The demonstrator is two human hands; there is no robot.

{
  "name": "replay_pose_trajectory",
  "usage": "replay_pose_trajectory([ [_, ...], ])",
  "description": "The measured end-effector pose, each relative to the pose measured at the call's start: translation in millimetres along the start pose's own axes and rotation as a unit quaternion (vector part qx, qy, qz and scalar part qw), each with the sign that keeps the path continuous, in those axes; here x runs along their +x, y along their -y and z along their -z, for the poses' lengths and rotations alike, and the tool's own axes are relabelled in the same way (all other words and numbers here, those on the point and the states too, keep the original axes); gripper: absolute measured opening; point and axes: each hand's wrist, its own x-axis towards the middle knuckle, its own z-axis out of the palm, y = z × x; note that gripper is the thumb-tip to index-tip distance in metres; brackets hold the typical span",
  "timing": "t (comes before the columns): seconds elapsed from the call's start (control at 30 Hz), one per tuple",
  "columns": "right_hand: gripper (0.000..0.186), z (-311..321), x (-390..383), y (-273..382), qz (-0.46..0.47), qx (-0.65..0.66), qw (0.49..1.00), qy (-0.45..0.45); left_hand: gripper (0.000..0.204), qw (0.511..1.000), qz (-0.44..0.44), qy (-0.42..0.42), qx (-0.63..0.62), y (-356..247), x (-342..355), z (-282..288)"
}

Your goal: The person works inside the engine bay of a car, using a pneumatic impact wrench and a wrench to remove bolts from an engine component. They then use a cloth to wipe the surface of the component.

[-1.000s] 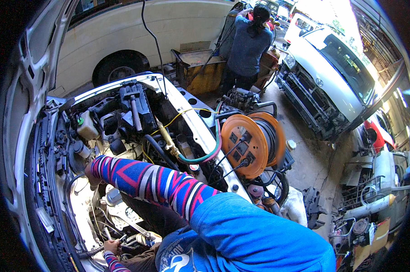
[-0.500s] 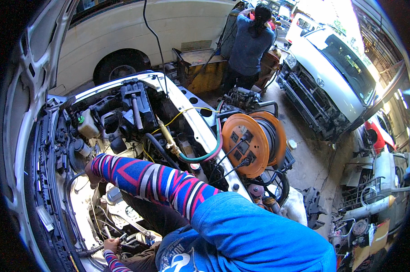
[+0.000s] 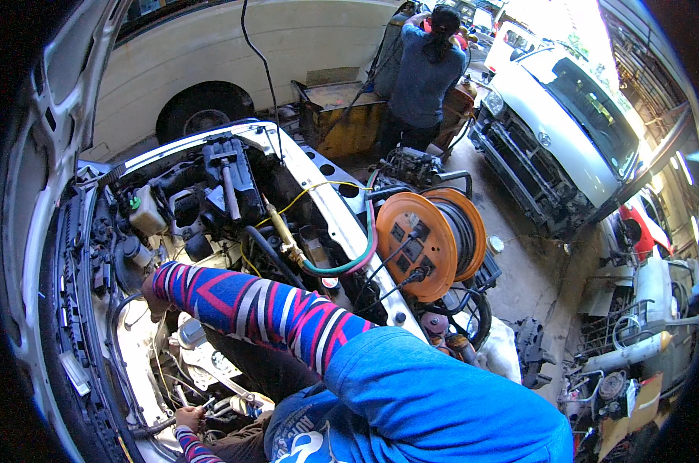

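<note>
My right arm, in a blue sleeve and a striped arm cover (image 3: 257, 305), reaches across the open engine bay. At its end my right hand (image 3: 155, 301) is dark and half hidden by the cover, beside a curved black hose (image 3: 118, 320). How its fingers lie cannot be made out. Low in the bay my left hand (image 3: 189, 417) is closed around a thin piece that I cannot make out; a short pale rod (image 3: 182, 396) stands up beside it. Between the hands lie a round grey cap-like part (image 3: 192, 333) and a long metal wrench (image 3: 233, 384).
A hammer (image 3: 230, 193) lies on the black box at the bay's far side. A brass-coloured torch (image 3: 284, 231) with green and red hoses rests near the white fender (image 3: 341, 224). Beyond stand an orange cable reel (image 3: 411, 255), a co-worker (image 3: 423, 77) and a white van (image 3: 558, 131).
My right hand has shifted slightly to the left, and more of its fingers show below the cover. The whole view has moved a little. My left hand stays nearly in place.
</note>
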Motion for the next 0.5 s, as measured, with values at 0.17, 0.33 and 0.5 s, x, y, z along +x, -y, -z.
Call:
replay_pose_trajectory([
  [0.17,0.046,-1.4,0.6,0.5,0.002,-0.026,1.000,-0.001,0.025,0.997,0.019,-0.018,0.066,3.3,3.6,-0.3],
  [0.33,0.047,-3.5,8.3,-2.1,0.005,-0.056,0.998,-0.005,0.028,0.999,0.019,-0.006,0.030,8.4,8.6,-1.4],
  [0.5,0.049,-4.1,20.6,-9.3,0.005,-0.074,0.997,-0.015,0.029,1.000,0.019,0.001,0.000,3.0,7.9,-0.2],
])
